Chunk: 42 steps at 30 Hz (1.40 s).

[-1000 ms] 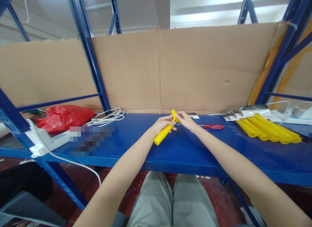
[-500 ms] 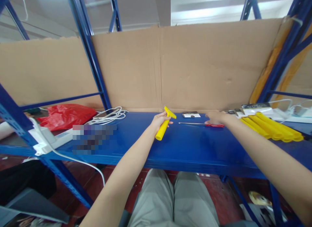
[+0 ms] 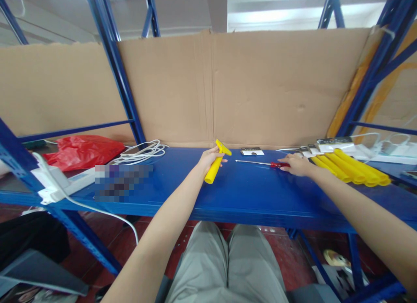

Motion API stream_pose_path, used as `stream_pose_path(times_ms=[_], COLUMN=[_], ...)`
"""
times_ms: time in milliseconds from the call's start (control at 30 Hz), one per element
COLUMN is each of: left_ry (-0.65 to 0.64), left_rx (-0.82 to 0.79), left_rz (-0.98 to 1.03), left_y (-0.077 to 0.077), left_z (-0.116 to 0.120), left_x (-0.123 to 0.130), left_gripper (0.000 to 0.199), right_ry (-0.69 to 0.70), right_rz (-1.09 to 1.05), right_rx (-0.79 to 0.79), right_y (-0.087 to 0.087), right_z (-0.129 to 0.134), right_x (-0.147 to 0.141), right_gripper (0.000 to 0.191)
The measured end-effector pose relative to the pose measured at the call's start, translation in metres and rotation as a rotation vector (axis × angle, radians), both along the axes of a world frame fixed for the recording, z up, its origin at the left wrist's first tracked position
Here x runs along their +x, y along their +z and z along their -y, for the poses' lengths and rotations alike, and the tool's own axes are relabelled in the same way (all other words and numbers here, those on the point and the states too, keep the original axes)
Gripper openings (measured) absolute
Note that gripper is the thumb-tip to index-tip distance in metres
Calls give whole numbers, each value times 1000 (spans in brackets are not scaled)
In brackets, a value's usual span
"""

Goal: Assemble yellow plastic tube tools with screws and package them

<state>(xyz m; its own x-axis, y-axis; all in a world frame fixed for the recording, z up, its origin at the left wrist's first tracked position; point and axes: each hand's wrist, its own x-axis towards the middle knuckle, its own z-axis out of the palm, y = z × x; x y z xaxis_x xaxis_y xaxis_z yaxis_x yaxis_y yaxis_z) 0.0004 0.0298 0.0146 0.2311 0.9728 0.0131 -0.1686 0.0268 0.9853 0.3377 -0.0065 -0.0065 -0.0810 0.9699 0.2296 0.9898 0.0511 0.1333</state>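
My left hand [image 3: 210,159] is closed round a yellow T-shaped handle [image 3: 212,170], held above the middle of the blue shelf. Lying on the shelf to its right is a screwdriver [image 3: 257,163] with a long metal shaft and a red handle. My right hand [image 3: 296,165] has its fingers wrapped on the end of that red handle. The shaft points left, toward the yellow piece. Behind the screwdriver sits a small black and white box [image 3: 252,151]. Several yellow tubes [image 3: 358,169] lie side by side to the right of my right hand.
At the left are a red plastic bag [image 3: 84,152], a coiled white cable [image 3: 146,153] and a white power strip [image 3: 76,183]. Small boxes [image 3: 335,143] stand behind the yellow tubes. A cardboard panel [image 3: 254,90] rises along the back, between blue posts.
My right hand has moved from above and behind the screwdriver's handle onto its end. My left hand still holds the yellow piece. The view has shifted slightly.
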Motion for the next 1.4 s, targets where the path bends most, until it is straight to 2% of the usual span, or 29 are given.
stream_pose_path(times_ms=[167,300,367,500,667,867,1100,1200,1400], left_ry=[11,22,27,32,35,38,14,-1,-13], left_rx=[-9,-7,-8,-11,-16,-35,-57,-31,3], left_rz=[7,7,8,1,-17,-70,-146,-153,-179], left_y=[-1,-1,-1,0,1,-1,-11,-14,-16], left_z=[-1,-2,-1,1,2,0,-7,-8,-8], left_x=[1,0,0,1,2,0,2,3,4], left_gripper=[61,63,64,62,62,63,64,62,60], right_ry=[63,195,254,232,125,30,88,128,114], right_rz=[-112,-318,-377,-387,-313,-276,-375,-409,-418], right_rx=[26,-187,-225,-84,47,149,327,340,310], right_y=[-2,4,3,-8,-17,-8,-3,-1,2], right_z=[-17,-32,-37,-40,-35,-22,-20,-18,-15], right_x=[4,-7,-15,-27,-32,-37,-39,-44,-55], right_gripper=[19,11,12,21,16,11,14,15,14])
